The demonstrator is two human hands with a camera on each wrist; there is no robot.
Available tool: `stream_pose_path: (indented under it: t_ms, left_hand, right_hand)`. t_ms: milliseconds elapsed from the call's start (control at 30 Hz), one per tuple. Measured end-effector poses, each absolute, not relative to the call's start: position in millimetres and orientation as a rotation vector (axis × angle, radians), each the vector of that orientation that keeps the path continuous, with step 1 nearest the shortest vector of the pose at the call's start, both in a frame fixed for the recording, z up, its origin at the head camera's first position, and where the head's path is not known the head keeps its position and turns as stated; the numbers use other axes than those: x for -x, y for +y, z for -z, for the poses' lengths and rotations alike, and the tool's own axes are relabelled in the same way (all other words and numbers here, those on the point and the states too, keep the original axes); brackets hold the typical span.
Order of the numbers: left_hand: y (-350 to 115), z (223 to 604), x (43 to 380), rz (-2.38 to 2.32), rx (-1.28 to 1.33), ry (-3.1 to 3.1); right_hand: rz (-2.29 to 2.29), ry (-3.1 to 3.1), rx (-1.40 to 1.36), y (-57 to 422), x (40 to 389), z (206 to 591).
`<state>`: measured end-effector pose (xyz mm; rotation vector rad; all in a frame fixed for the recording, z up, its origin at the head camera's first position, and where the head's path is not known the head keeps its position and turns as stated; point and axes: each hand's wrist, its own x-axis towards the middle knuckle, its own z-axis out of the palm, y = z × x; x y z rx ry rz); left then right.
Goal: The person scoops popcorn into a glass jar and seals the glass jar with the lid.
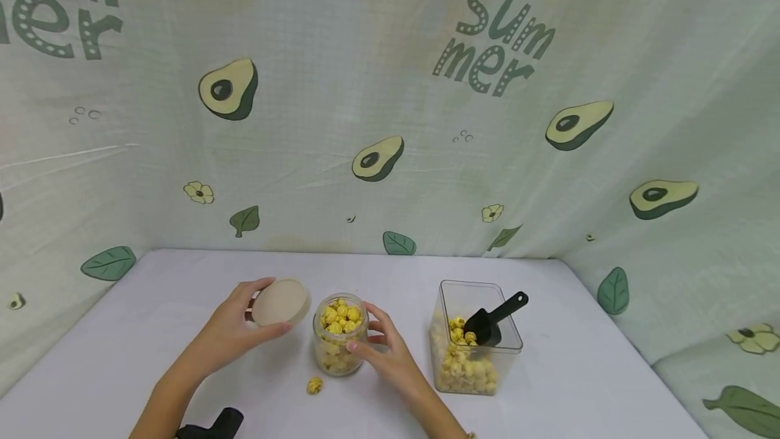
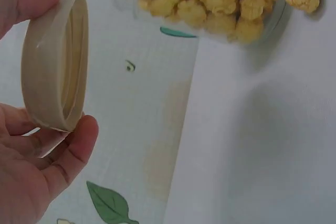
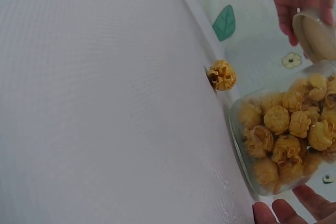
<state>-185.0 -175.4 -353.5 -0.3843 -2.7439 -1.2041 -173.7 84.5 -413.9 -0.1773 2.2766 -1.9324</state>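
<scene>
My left hand (image 1: 227, 330) holds a round beige lid (image 1: 282, 302) by its edge, up to the left of the jar. The left wrist view shows the lid (image 2: 44, 69) tipped on its side, thumb on one edge and fingers at the other. A clear glass jar (image 1: 338, 358) stands upright and uncapped, filled to near the rim with yellow caramel popcorn (image 1: 341, 317). Around the jar's right side my right hand (image 1: 393, 361) grips it, thumb in front and fingers behind. One loose popcorn piece (image 1: 314, 385) lies on the table just before the jar.
To the right stands a clear square container (image 1: 466, 371) partly filled with popcorn, a black scoop (image 1: 487, 325) stuck in it with its handle over the rim. A black object (image 1: 219, 425) shows at the lower left. A printed cloth (image 1: 305, 87) hangs behind the white table (image 1: 579, 358).
</scene>
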Motion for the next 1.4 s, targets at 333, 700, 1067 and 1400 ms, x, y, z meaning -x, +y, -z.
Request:
stream_pose_path:
  t_ms: [333, 700, 1067, 1400]
  left_hand:
    - [-131, 359, 179, 1.348, 0.484, -2.601]
    - [-108, 372, 180, 1.355, 0.475, -2.589]
    - [-100, 372, 178, 1.29, 0.478, -2.597]
    - [-96, 375, 175, 1.211, 0.493, -2.544]
  right_hand:
    - [1.924, 2.287, 0.196, 84, 174, 414]
    - [1.93, 2.285, 0.225, 85, 173, 415]
    - [1.928, 2.284, 0.22, 85, 173, 414]
    - [1.924, 2.293, 0.217, 86, 172, 414]
